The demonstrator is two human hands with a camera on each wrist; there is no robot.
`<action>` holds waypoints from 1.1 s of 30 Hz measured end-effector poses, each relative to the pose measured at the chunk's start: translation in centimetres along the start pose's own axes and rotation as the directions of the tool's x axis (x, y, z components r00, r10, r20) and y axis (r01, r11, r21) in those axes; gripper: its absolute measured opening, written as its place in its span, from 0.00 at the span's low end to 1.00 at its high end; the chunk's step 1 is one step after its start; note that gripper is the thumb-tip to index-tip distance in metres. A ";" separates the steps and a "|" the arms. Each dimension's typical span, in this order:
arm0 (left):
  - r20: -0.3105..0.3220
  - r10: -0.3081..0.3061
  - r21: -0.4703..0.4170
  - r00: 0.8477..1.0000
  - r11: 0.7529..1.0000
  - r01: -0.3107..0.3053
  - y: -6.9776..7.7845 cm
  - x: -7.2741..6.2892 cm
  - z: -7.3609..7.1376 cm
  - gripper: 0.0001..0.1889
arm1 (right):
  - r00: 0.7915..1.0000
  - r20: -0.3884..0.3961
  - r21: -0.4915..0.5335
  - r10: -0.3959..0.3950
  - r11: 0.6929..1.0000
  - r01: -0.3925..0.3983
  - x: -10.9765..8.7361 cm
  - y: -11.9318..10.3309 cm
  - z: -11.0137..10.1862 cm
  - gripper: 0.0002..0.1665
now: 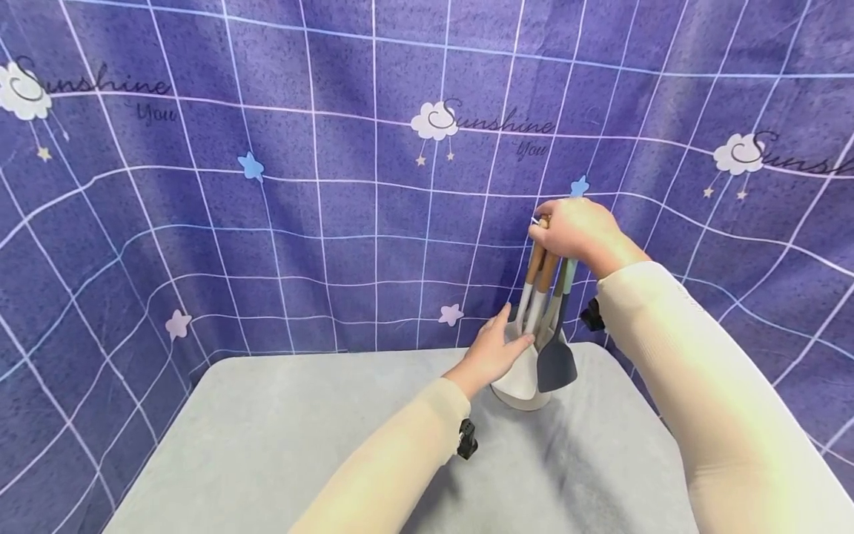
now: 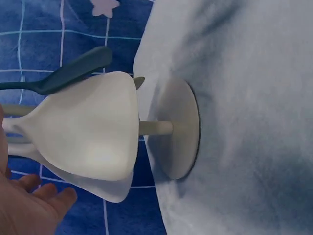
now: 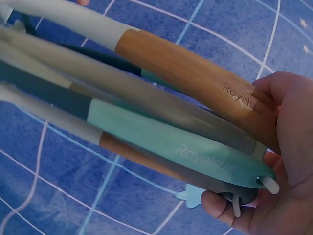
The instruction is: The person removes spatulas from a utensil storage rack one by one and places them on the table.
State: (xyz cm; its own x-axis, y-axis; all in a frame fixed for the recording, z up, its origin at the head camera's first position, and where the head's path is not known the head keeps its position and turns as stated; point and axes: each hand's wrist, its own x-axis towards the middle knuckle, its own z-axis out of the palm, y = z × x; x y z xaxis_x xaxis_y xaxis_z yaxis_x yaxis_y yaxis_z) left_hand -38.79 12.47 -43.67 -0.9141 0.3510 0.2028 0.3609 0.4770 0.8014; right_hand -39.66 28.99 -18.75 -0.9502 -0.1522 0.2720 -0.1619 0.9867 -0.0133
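A utensil stand with a round pale base stands at the table's back right, hung with several utensils. My right hand is at its top, fingers curled round the end of a wooden handle that belongs to a white turner. Beside the utensils my left hand has its fingers spread, close to the white turner; in the left wrist view they hold nothing. A dark blue turner with a green handle hangs to the right. White hooks pass through handle ends. The turner hides part of the post.
The stand rests on a grey-white cloth-covered table near its back edge. A purple-blue curtain with a grid and star prints hangs behind and at both sides. Small black devices sit at the wrists.
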 end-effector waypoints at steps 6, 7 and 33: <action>-0.026 -0.001 0.004 1.000 1.000 0.001 0.6 0.2 -0.3 0.56 | 1.000 -0.019 -0.026 -0.024 0.999 0.023 0.1 -1.3 -0.5 0.37; -0.030 -0.001 -0.009 1.000 1.000 0.000 0.7 0.3 -0.4 0.57 | 1.000 -0.018 -0.025 -0.024 0.999 0.023 0.0 -1.5 -0.6 0.37; -0.193 0.093 0.159 0.977 0.985 -0.062 -1.4 -1.9 -7.1 0.49 | 0.985 -0.088 -0.036 -0.152 0.988 0.149 -0.5 -10.8 -0.7 0.35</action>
State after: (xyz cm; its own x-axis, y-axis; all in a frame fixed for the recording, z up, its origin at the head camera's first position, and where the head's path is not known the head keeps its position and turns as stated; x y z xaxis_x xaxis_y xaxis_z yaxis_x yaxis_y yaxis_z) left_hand -38.84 5.41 -41.24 -0.8950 0.2319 0.3809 0.4419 0.5760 0.6877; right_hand -37.25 18.49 -18.02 -0.8876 -0.2946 0.3542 -0.2919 0.9544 0.0623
